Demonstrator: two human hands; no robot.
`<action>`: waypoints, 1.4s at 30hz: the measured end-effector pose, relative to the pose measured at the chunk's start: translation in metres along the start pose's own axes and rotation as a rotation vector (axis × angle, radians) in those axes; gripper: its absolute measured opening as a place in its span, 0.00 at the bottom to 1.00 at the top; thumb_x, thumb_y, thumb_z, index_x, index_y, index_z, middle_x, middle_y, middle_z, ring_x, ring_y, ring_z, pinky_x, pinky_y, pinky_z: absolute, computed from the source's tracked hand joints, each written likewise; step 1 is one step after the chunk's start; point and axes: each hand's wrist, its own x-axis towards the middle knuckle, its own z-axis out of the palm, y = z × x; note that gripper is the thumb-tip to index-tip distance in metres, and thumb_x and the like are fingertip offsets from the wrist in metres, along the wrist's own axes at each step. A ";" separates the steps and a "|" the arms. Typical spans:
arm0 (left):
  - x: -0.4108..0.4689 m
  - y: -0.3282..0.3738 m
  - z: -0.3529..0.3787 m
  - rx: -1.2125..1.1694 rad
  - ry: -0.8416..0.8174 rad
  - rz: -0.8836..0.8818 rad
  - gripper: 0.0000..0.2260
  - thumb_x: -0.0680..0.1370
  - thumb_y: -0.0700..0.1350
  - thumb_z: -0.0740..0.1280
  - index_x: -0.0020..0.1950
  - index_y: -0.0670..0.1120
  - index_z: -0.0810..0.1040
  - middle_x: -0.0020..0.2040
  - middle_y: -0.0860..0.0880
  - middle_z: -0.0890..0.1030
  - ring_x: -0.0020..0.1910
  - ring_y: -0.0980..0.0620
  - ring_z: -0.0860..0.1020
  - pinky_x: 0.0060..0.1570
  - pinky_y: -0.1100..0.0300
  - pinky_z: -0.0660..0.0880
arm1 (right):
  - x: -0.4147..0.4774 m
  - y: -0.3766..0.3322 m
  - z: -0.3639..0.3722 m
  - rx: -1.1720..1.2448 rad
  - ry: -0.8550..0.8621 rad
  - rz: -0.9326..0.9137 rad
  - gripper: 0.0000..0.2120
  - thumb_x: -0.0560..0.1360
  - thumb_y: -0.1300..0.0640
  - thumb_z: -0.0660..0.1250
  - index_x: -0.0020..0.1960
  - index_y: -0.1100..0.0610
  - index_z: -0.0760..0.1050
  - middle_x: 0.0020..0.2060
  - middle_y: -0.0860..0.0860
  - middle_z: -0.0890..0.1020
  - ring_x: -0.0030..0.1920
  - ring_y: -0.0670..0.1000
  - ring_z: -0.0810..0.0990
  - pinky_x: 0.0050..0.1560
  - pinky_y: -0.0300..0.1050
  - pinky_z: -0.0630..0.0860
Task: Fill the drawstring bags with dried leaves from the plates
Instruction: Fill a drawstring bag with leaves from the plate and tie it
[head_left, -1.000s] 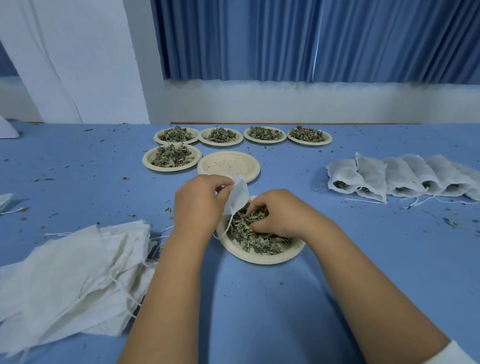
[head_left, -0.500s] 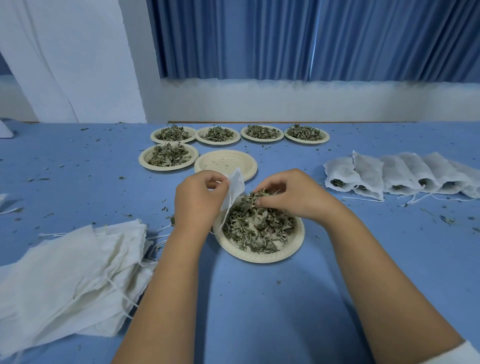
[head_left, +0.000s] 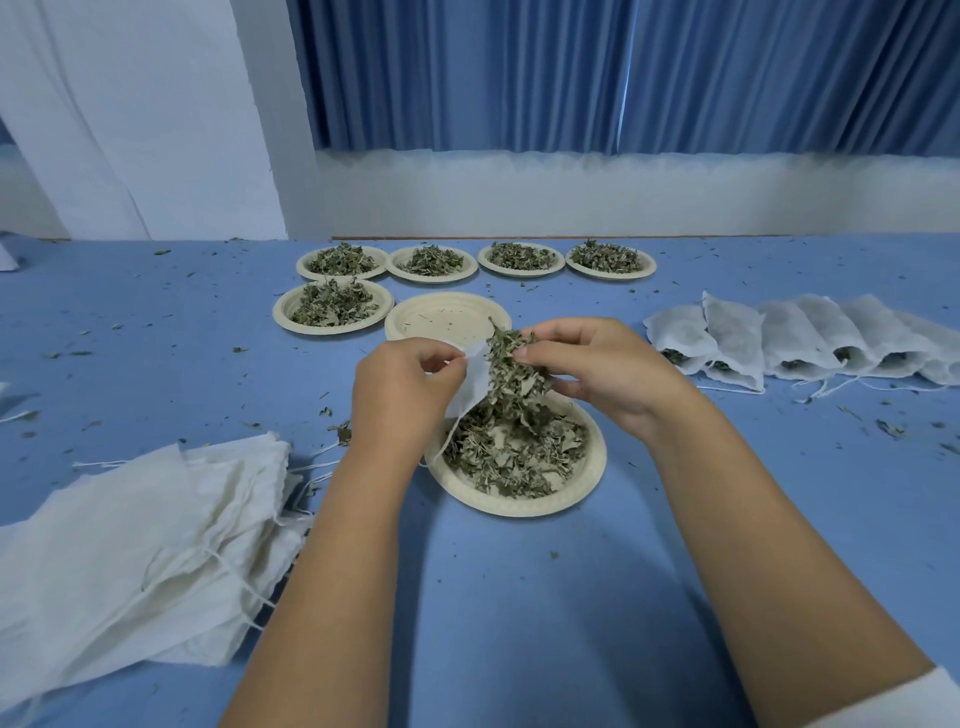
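- Blue worktop (head_left: 519, 613), strewn with leaf crumbs, runs back to a white wall under a pleated blue curtain (head_left: 519, 78).
- Along the far edge stands a back row of four plates (head_left: 521, 273), each heaped with dried leaves.
- In front of that row a fifth plate (head_left: 283, 314) on the left also carries leaves. Just beside it on the right is an empty plate (head_left: 447, 317) with only a few crumbs.
- Closest to the person lies the near plate (head_left: 592, 467), with a loose layer of leaves (head_left: 498, 462) over most of it.
- On the right of the worktop lies a row of filled bags (head_left: 779, 338), overlapping one another, with green showing at their mouths.
- On the left is a pile of empty bags (head_left: 145, 545), flat and loosely stacked, strings trailing out.
- The left hand (head_left: 400, 384) holds a white drawstring bag (head_left: 475, 384) above the near plate. Its grip is closed on the bag's top edge, pinched between thumb and curled fingers.
- The bag's string (head_left: 447, 441) hangs down to the plate's left rim.
- The right hand (head_left: 597, 364) holds a clump of dried leaves (head_left: 514, 364). Its grip is closed round the clump, thumb and fingers curled.
- The clump is right against the bag's opening, and its lower part trails down towards the leaves on the near plate.
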 end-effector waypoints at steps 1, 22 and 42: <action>0.000 0.000 0.000 -0.014 -0.005 -0.001 0.04 0.76 0.46 0.71 0.43 0.52 0.86 0.37 0.60 0.80 0.35 0.63 0.76 0.35 0.69 0.70 | 0.000 0.000 0.000 0.033 0.007 0.013 0.05 0.71 0.61 0.75 0.46 0.53 0.82 0.36 0.45 0.84 0.34 0.41 0.80 0.36 0.35 0.76; 0.000 0.007 0.004 -0.258 -0.049 -0.168 0.11 0.74 0.44 0.71 0.31 0.52 0.82 0.27 0.63 0.79 0.23 0.66 0.72 0.28 0.67 0.65 | 0.006 0.029 0.027 -0.481 0.209 -0.256 0.08 0.72 0.59 0.74 0.50 0.52 0.84 0.34 0.37 0.78 0.32 0.31 0.74 0.34 0.24 0.67; -0.003 0.011 0.004 -0.329 -0.162 -0.258 0.06 0.74 0.44 0.72 0.36 0.51 0.84 0.32 0.60 0.83 0.31 0.69 0.77 0.35 0.67 0.71 | 0.008 0.029 0.023 -0.055 0.061 -0.090 0.13 0.69 0.65 0.76 0.49 0.51 0.81 0.46 0.51 0.86 0.47 0.46 0.84 0.49 0.37 0.80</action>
